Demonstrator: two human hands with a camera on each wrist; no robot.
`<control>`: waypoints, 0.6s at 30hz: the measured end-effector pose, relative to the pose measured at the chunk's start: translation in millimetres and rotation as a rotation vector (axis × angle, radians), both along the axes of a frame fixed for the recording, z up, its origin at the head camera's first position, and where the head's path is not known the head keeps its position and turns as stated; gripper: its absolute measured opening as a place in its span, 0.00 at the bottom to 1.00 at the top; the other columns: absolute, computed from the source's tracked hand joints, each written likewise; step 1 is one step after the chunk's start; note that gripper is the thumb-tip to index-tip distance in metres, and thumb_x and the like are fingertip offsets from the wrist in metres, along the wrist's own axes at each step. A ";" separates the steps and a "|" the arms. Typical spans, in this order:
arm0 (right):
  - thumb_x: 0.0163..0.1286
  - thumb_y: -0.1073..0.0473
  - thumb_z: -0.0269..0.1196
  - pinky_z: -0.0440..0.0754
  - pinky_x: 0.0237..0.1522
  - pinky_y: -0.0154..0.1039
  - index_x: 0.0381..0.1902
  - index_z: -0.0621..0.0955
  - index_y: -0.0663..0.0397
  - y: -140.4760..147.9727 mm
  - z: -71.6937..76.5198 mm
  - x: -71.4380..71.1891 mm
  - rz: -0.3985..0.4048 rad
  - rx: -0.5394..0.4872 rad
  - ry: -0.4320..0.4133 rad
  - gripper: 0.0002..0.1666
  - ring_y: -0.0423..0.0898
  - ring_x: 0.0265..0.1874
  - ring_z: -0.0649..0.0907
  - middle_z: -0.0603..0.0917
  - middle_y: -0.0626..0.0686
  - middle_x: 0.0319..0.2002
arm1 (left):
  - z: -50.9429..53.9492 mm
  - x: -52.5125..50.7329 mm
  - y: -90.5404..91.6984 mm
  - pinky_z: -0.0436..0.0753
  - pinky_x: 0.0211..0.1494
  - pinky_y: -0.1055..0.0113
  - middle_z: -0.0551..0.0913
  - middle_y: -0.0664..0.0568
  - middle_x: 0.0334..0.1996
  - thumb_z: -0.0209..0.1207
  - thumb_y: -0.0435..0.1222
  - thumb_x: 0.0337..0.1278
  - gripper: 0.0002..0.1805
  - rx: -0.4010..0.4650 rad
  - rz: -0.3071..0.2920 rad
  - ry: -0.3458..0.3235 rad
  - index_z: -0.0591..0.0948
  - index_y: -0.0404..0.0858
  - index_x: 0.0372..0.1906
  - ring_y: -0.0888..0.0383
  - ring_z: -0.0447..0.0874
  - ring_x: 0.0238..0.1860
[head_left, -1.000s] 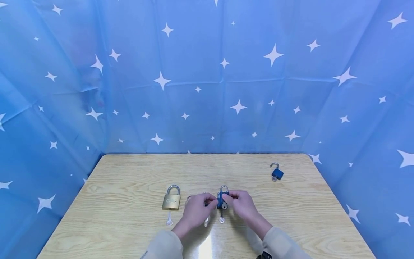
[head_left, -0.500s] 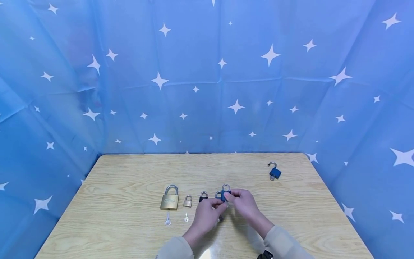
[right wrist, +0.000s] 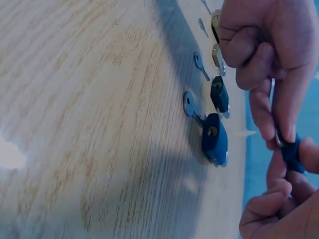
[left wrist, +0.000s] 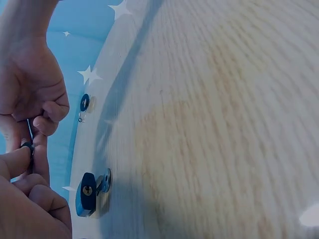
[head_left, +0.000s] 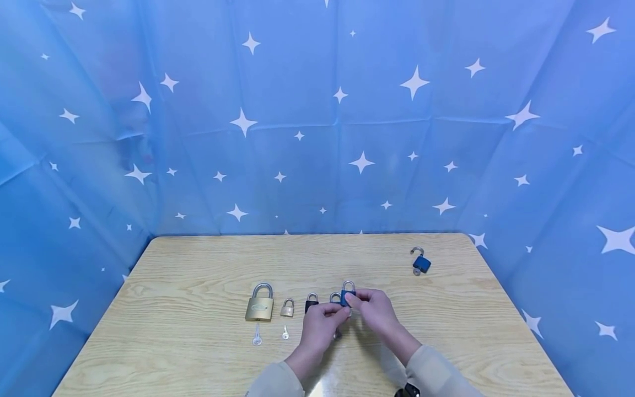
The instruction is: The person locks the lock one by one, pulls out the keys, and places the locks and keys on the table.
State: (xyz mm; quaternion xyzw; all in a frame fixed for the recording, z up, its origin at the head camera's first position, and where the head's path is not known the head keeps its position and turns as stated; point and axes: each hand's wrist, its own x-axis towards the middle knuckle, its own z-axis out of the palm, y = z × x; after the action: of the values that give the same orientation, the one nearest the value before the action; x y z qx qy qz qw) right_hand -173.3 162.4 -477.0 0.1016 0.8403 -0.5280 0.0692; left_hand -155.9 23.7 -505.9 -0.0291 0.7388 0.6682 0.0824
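My right hand (head_left: 377, 311) grips a small blue padlock (head_left: 348, 298), its shackle up, raised above the table. From below and the left, my left hand (head_left: 319, 325) pinches a key at the padlock's lower end. Only a thin silver edge of the key (right wrist: 278, 135) shows between the fingers in the right wrist view. How deep it sits in the keyhole is hidden. Behind the left hand, another blue padlock (right wrist: 213, 137) lies on the table with a key (right wrist: 188, 103) at its keyhole end. A black padlock (head_left: 311, 302) lies left of it, partly covered in the head view.
Further left lie a small brass padlock (head_left: 287, 309) with its key (head_left: 285, 333) and a large brass padlock (head_left: 259, 309) with its key (head_left: 257, 335). An unlocked blue padlock (head_left: 422, 263) lies at the back right. A blue star-patterned curtain (head_left: 297, 110) surrounds the wooden table (head_left: 188, 275).
My left hand has moved right to the held padlock and now pinches its key, uncovering the small brass padlock and the black one. The right hand still holds the blue padlock, slightly shifted.
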 end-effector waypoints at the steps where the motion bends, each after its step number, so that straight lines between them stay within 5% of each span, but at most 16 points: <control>1: 0.69 0.53 0.62 0.73 0.45 0.39 0.41 0.87 0.56 0.1 0.4 0.2 -0.003 0.000 0.000 0.13 0.46 0.45 0.80 0.87 0.52 0.42 | -0.3 -0.1 0.3 0.80 0.33 0.68 0.89 0.45 0.31 0.67 0.39 0.55 0.08 0.008 0.003 -0.004 0.87 0.37 0.35 0.53 0.87 0.35; 11: 0.68 0.52 0.63 0.70 0.41 0.36 0.39 0.87 0.56 1.7 -1.0 -1.3 -0.030 -0.002 -0.004 0.14 0.46 0.41 0.77 0.86 0.52 0.40 | -3.6 2.0 7.7 0.81 0.38 0.66 0.89 0.44 0.34 0.68 0.39 0.54 0.10 0.094 0.045 -0.046 0.86 0.36 0.37 0.57 0.86 0.35; 18: 0.68 0.52 0.62 0.69 0.36 0.37 0.36 0.86 0.57 2.3 -1.7 0.7 -0.035 -0.021 -0.029 0.13 0.46 0.37 0.75 0.84 0.51 0.35 | -8.0 1.8 10.5 0.80 0.39 0.66 0.89 0.41 0.35 0.67 0.38 0.55 0.09 0.076 0.039 -0.049 0.86 0.35 0.37 0.55 0.86 0.37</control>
State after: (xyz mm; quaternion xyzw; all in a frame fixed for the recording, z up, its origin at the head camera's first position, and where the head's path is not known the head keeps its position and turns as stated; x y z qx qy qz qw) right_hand -172.6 164.7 -478.6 0.1232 0.8317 -0.5365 0.0731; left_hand -154.1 34.2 -513.9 -0.0568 0.7101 0.6962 0.0885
